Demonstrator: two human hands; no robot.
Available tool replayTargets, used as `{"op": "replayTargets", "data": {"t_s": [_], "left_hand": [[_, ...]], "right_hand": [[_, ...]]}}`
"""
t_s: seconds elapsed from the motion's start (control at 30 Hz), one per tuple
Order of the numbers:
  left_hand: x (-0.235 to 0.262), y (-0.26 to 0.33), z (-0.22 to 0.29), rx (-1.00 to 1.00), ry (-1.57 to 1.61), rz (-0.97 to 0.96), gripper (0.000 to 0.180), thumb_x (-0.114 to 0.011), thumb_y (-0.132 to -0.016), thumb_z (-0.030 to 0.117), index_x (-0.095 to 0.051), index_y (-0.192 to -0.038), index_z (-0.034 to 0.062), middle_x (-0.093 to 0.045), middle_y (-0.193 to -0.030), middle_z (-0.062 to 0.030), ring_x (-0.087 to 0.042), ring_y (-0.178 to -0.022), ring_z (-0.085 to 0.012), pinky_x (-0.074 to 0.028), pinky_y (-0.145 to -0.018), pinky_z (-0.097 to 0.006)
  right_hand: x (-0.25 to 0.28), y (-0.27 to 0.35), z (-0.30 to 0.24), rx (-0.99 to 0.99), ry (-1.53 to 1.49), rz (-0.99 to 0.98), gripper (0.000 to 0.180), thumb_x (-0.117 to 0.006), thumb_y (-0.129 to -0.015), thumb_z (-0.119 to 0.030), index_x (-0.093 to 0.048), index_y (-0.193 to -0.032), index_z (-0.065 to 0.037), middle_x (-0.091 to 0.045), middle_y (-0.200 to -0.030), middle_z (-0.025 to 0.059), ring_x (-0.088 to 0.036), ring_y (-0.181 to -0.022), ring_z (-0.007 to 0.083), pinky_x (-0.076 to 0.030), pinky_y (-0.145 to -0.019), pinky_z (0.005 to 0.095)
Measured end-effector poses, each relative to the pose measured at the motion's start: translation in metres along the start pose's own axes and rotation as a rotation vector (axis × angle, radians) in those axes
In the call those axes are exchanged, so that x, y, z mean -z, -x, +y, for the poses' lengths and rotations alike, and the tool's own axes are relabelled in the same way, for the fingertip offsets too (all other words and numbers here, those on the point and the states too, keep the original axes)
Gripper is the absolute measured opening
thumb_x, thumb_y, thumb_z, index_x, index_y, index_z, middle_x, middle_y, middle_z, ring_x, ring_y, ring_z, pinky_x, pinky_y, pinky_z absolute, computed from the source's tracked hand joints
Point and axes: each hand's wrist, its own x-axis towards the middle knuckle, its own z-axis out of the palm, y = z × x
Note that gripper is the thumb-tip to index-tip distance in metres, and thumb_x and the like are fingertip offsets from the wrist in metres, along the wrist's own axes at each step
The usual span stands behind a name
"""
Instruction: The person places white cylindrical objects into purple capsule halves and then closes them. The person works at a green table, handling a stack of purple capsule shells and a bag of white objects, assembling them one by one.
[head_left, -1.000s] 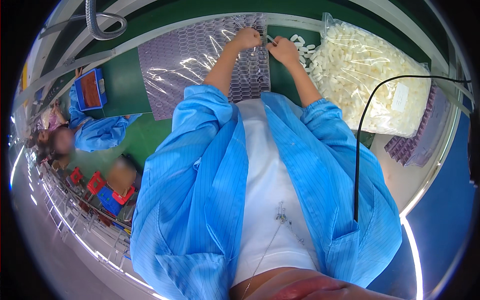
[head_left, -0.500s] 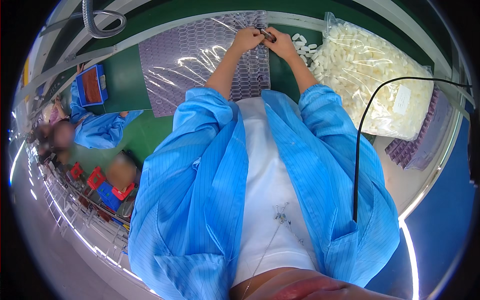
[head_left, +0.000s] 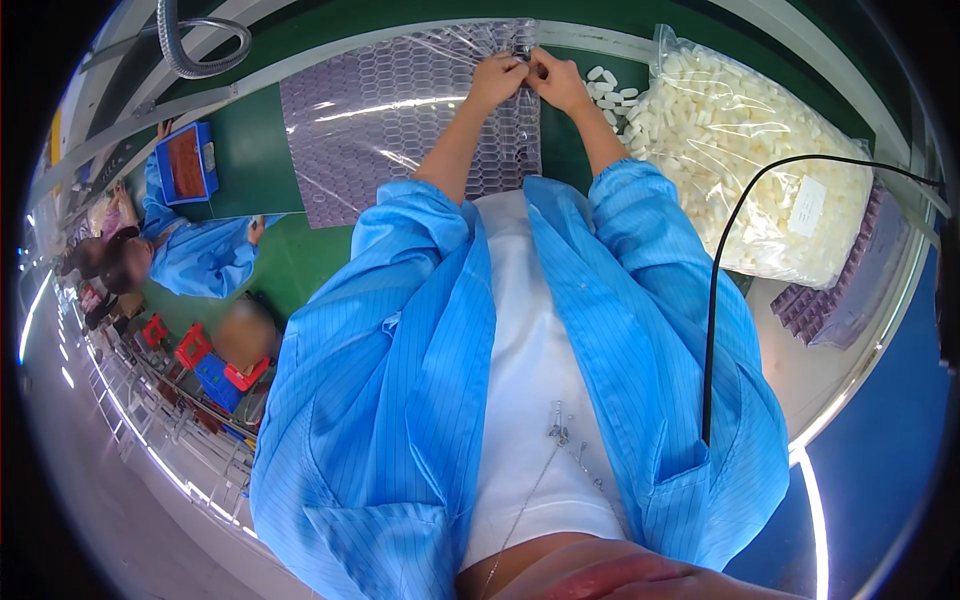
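l hand [head_left: 500, 82] & r hand [head_left: 559, 82] curled nearly together, grip can't tell, at far right corner of purple honeycomb tray [head_left: 390, 130] stretching left, w/ loose white pcs [head_left: 596, 74] just right, nearer r hand.

We look steeply down from a person's head, through the left of two wide fisheye cameras worn side by side. The view is upright and unmirrored, darkening to black at its corners. Nearest to us, the blue jacket [head_left: 370, 390] and white shirt [head_left: 535, 370] fill the middle and bottom. Farther off, near the top, the left hand [head_left: 497, 80] and right hand [head_left: 558, 80] appear small above the green desk [head_left: 250, 150], whose far edge bends into an arc. The body hides part of its near edge; leftward along that edge, our wide view also takes in a co-worker [head_left: 205, 258].
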Motion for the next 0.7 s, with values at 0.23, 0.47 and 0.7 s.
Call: {"op": "replayTargets", "data": {"t_s": [0.23, 0.47, 0.7], "left_hand": [[-0.004, 0.008, 0.011, 0.218, 0.437, 0.05, 0.013, -0.058, -0.075, 0.013, -0.061, -0.07, 0.0016, -0.047, -0.072, -0.0015, -0.047, -0.063, -0.0124, -0.038, -0.059, -0.027], [0.015, -0.003, 0.013, 0.059, 0.046, -0.164, 0.024, -0.06, -0.074, 0.024, -0.056, -0.063, 0.0025, -0.05, -0.06, -0.0045, -0.048, -0.056, -0.0139, -0.038, -0.054, -0.032], [0.008, -0.01, -0.006, -0.099, -0.201, -0.103, 0.033, -0.066, -0.069, 0.036, -0.058, -0.065, 0.0046, -0.057, -0.059, -0.0067, -0.051, -0.054, -0.0219, -0.043, -0.055, -0.034]], "right_hand": [[0.001, -0.006, -0.002, -0.123, -0.029, -0.016, 0.02, -0.067, -0.072, -0.018, -0.055, -0.082, -0.007, -0.063, -0.069, 0.0136, -0.063, -0.065, 0.0326, -0.049, -0.06, 0.0387], [-0.008, 0.004, -0.012, -0.165, 0.158, 0.027, 0.029, -0.065, -0.074, -0.017, -0.051, -0.098, -0.006, -0.064, -0.078, 0.0188, -0.064, -0.077, 0.0362, -0.05, -0.068, 0.0446], [-0.026, 0.003, -0.019, -0.831, 0.27, -0.029, 0.044, -0.067, -0.076, -0.029, -0.057, -0.105, 0.002, -0.061, -0.106, 0.0254, -0.061, -0.099, 0.0384, -0.05, -0.083, 0.0447]]}}
